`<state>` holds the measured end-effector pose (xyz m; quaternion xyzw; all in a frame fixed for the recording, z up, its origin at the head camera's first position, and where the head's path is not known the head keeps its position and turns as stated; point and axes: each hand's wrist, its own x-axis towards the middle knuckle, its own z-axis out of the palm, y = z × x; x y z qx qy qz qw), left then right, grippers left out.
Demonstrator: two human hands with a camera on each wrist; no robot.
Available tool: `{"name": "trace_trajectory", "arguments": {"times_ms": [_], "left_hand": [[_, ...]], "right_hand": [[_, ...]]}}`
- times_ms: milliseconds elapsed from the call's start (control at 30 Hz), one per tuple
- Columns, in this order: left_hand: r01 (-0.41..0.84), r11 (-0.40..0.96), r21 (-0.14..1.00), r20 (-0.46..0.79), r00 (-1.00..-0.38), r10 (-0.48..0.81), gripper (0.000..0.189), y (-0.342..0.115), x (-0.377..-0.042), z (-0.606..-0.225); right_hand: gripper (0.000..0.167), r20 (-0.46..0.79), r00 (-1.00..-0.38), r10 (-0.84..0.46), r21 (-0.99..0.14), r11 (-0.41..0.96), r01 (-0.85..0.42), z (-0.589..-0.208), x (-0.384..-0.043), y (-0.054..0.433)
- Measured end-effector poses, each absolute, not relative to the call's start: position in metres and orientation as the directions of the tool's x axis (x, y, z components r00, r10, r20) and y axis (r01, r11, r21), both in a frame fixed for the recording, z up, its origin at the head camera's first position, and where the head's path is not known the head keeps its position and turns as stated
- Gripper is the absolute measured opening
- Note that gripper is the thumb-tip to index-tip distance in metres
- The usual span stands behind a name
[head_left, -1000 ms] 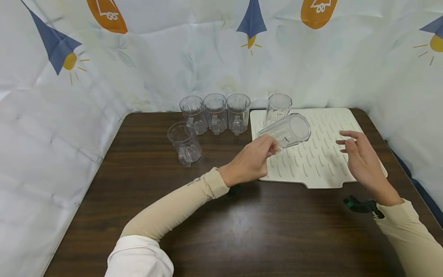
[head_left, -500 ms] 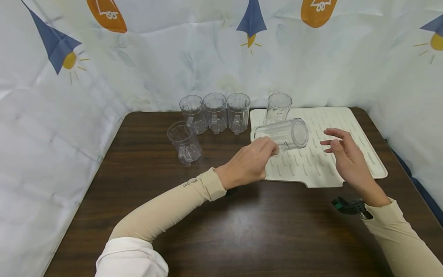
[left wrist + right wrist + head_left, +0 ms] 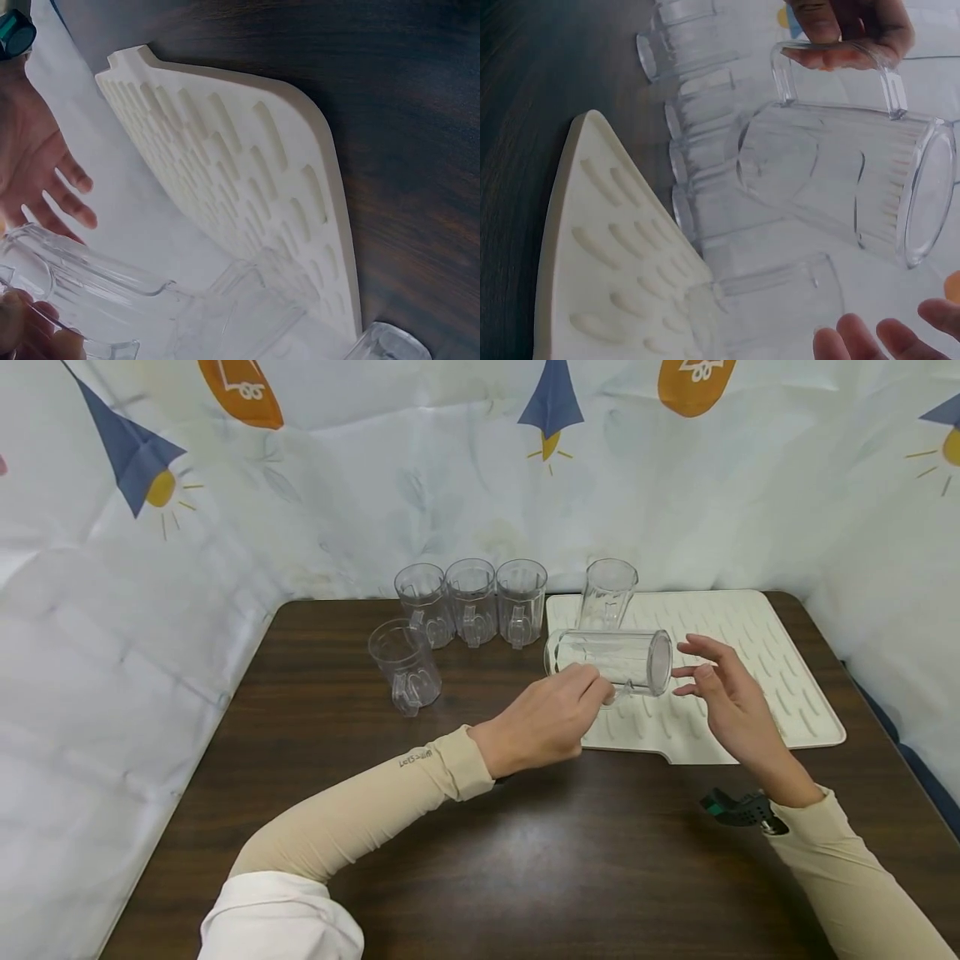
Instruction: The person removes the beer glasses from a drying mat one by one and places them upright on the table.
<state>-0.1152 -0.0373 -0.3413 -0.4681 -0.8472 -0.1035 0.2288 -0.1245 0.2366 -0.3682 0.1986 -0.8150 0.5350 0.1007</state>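
Note:
My left hand [image 3: 543, 714] grips the handle of a clear mug [image 3: 611, 653], which lies on its side in the air over an off-white ridged mat [image 3: 787, 693]. In the right wrist view the fingers curl through the handle [image 3: 836, 49] at the top. My right hand [image 3: 735, 710] holds nothing; its spread, slightly bent fingers are close to the mug's right-hand round end. Behind the held mug, another clear mug [image 3: 609, 589] stands upright on the mat's back left corner, partly hidden.
Three clear mugs stand in a row at the table's back edge, left of the mat; the middle mug [image 3: 472, 602] is one. Another mug [image 3: 408, 668] stands in front of them. A patterned white curtain [image 3: 450, 468] surrounds the dark wooden table [image 3: 525, 877] behind and at the sides.
The held mug has turned from slanting up to about level and come down slightly. My right hand has moved left, from over the mat's right side to the mug's end.

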Motion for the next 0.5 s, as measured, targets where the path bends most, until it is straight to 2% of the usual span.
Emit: {"name": "trace_trajectory", "arguments": {"times_ms": [233, 500], "left_hand": [[0.83, 0.545, -0.116, 0.452, -0.445, 0.773, 0.029, -0.0335, -0.1133, -0.3407], [0.801, 0.543, -0.252, 0.437, -0.406, 0.802, 0.024, -0.0303, -0.1115, -0.3445]], "right_hand": [[0.043, 0.348, -0.908, -0.234, -0.89, 0.222, -0.398, -0.3707, -0.1238, 0.2312], [0.043, 0.32, -0.915, -0.244, -0.914, 0.174, -0.366, -0.3731, -0.1226, 0.2258]]}}
